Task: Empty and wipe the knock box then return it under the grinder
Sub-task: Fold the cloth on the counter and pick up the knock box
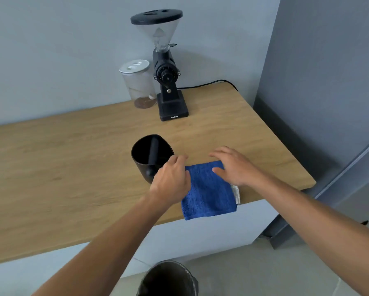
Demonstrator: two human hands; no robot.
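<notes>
I'm seeing two hands: left hand point(172, 180) curling loosely at the knock box point(152, 155) rim, grip unclear; right hand point(232, 166) lying flat and released on one blue terry cloth point(209, 195). One black knock box, tapered, bar across, sitting upright on the wood-grain surface point(62, 167), well apart from one black grinder point(168, 82). One clear jar point(139, 84) standing beside it. One dark bin point(168, 278) on the floor.

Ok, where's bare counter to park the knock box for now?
Free: the wide stretch left of the knock box, and the strip between it and the grinder. Crowded: the front right corner, with the blue cloth and both hands.
</notes>
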